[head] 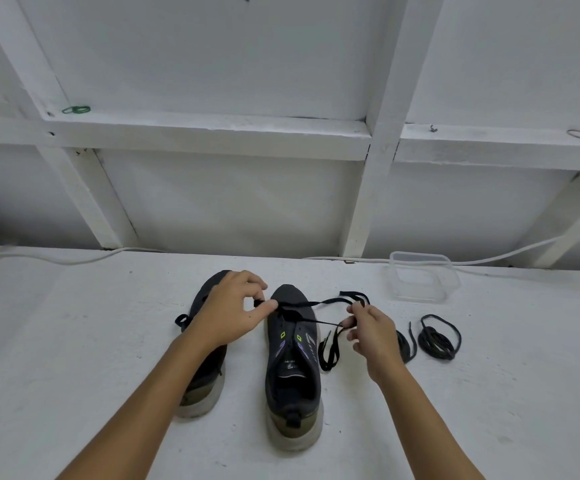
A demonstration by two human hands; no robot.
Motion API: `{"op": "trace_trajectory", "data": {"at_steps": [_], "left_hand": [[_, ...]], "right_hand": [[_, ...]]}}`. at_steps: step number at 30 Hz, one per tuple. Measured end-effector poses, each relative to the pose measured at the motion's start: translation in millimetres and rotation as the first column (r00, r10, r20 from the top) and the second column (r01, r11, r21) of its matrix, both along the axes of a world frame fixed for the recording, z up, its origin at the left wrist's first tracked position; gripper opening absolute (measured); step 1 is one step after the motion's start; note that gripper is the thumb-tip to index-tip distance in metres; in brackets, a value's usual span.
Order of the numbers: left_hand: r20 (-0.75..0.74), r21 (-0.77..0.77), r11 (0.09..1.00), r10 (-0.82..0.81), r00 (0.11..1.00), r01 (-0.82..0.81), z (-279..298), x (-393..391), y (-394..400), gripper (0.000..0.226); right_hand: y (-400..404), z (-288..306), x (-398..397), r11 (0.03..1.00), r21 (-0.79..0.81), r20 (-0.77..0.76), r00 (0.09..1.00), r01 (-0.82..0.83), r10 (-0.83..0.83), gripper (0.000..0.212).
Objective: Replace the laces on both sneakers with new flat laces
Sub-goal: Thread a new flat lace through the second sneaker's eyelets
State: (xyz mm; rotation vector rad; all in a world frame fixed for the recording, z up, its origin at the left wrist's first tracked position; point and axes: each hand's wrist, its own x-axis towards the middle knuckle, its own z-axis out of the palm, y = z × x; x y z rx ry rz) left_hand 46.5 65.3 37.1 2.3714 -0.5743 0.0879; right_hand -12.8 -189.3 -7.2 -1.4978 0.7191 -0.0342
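- Flat lace (pixel 330 301): left hand (pixel 233 306) pinches one end, right hand (pixel 373 329) the other, across the right sneaker (pixel 293 368).
- Step, likely: threading the lowest eyelets; next, even the ends.

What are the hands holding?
Both hands pinch the black flat lace: the left hand near its end, the right hand farther along it.
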Motion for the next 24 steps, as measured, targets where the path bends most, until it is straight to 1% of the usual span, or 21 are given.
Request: {"op": "trace_trajectory", "data": {"at_steps": [2,3,4,6,7,8,9,10,11,12,13,14,15,16,17,19,20,21,22,23,24], "left_hand": [[-0.086,-0.091,0.996,-0.006,0.996,-0.001,9.5,-0.6,4.4,0.031],[-0.126,-0.109,0.994,-0.007,0.992,-0.007,14.3,-0.5,6.0,0.031],[-0.153,-0.115,0.993,-0.011,0.988,-0.007,18.2,-0.8,7.4,0.031],[-0.183,-0.108,0.994,-0.036,0.982,0.016,23.6,-1.9,11.4,0.028],[-0.201,-0.1,0.995,-0.051,0.978,0.032,25.2,-2.9,13.9,0.026],[-0.219,-0.086,0.995,-0.065,0.974,0.047,27.0,-3.8,16.2,0.025],[-0.232,-0.07,0.996,-0.077,0.97,0.062,28.9,-5.1,18.3,0.024],[-0.243,-0.061,0.995,-0.088,0.966,0.076,30.6,-6.1,19.2,0.023],[-0.251,-0.055,0.995,-0.095,0.963,0.084,32.1,-7.0,18.8,0.022],[-0.257,-0.05,0.995,-0.102,0.961,0.092,33.8,-8.1,17.2,0.021],[-0.259,-0.045,0.994,-0.112,0.959,0.104,36.1,-9.6,14.7,0.02],[-0.255,-0.043,0.992,-0.128,0.958,0.121,38.4,-10.9,11.8,0.02],[-0.246,-0.038,0.99,-0.144,0.959,0.139,40.4,-12.3,9.8,0.021],[-0.233,-0.029,0.988,-0.152,0.961,0.149,42.3,-13.0,9.7,0.021],[-0.223,-0.018,0.989,-0.148,0.964,0.148,44.8,-13.2,11.4,0.022],[-0.223,-0.008,0.993,-0.114,0.968,0.115,51.0,-11.8,19.4,0.024],[-0.232,-0.01,0.996,-0.091,0.969,0.091,53.7,-10.8,25.3,0.025],[-0.239,-0.015,0.997,-0.071,0.968,0.07,55.5,-9.8,31.7,0.026],[-0.241,-0.021,0.998,-0.06,0.969,0.057,56.5,-9.0,37.1,0.026],[-0.24,-0.027,0.998,-0.056,0.969,0.051,56.9,-8.7,40.4,0.027],[-0.239,-0.032,0.998,-0.06,0.969,0.054,57.1,-9.0,41.1,0.027]], "right_hand": [[0.5,-2.7,-2.3,0.977,-0.208,-0.105,0.994,-0.04,0.019,0.025],[1.8,-3.5,-4.0,0.948,-0.306,-0.144,0.989,-0.085,0.042,0.026],[4.7,-2.2,-5.9,0.89,-0.432,-0.192,0.979,-0.149,0.071,0.03],[11.4,-2.4,-10.1,0.68,-0.681,-0.286,0.954,-0.27,0.092,0.053],[15.0,-2.4,-11.5,0.61,-0.743,-0.267,0.958,-0.274,0.106,0.06],[19.5,0.6,-12.4,0.59,-0.767,-0.205,0.968,-0.251,0.146,0.061],[23.6,4.6,-12.4,0.608,-0.762,-0.107,0.969,-0.224,0.222,0.056],[27.3,9.3,-12.0,0.642,-0.737,0.015,0.945,-0.209,0.326,0.048],[31.7,15.4,-10.4,0.669,-0.705,0.112,0.895,-0.235,0.432,0.042],[37.0,22.8,-7.7,0.659,-0.693,0.155,0.831,-0.294,0.534,0.039],[42.6,29.6,-3.7,0.611,-0.707,0.162,0.759,-0.357,0.631,0.038],[48.6,36.3,1.3,0.536,-0.741,0.14,0.689,-0.404,0.712,0.034],[54.7,40.8,6.2,0.469,-0.774,0.109,0.641,-0.425,0.76,0.025],[58.5,43.1,10.6,0.438,-0.793,0.084,0.637,-0.422,0.766,0.015],[59.1,43.5,15.3,0.459,-0.789,0.079,0.674,-0.408,0.735,0.011],[52.1,42.6,22.8,0.622,-0.698,0.086,0.82,-0.355,0.565,0.016],[45.6,40.5,25.7,0.682,-0.66,0.069,0.879,-0.314,0.472,0.018],[39.0,38.0,27.3,0.7,-0.649,0.019,0.913,-0.298,0.407,0.017],[32.4,34.5,27.6,0.664,-0.674,-0.072,0.923,-0.324,0.378,0.013],[28.5,32.3,26.5,0.6,-0.704,-0.161,0.908,-0.381,0.387,0.012],[27.8,31.4,23.5,0.523,-0.734,-0.211,0.877,-0.434,0.432,0.025]]}}
